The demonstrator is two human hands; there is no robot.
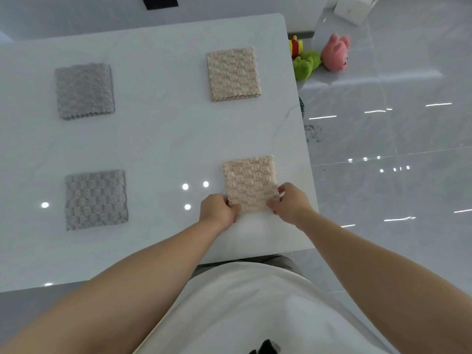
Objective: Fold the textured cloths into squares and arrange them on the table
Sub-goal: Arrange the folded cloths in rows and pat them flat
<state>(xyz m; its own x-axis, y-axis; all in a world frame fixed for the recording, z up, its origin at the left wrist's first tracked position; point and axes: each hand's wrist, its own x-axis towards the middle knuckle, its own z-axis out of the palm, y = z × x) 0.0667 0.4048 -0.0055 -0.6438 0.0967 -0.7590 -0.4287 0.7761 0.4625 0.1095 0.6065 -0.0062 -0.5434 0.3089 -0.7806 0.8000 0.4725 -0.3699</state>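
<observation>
My left grip (218, 209) and right grip (290, 203) each pinch a near corner of the folded peach square of nubbly cloth (250, 181), lying near-right on the glossy white bench (158, 139). It looks soft and light (layers may slide), so I'd hold the corners.

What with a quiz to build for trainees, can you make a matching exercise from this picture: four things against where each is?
Things:
A pink plush toy
B left hand
C right hand
D untouched beige cloth

Places:
1 far right of the table
2 grips the near right corner of the held beige cloth
3 floor, beyond the table's right edge
4 grips the near left corner of the held beige cloth

Pairs: A-3; B-4; C-2; D-1
</observation>
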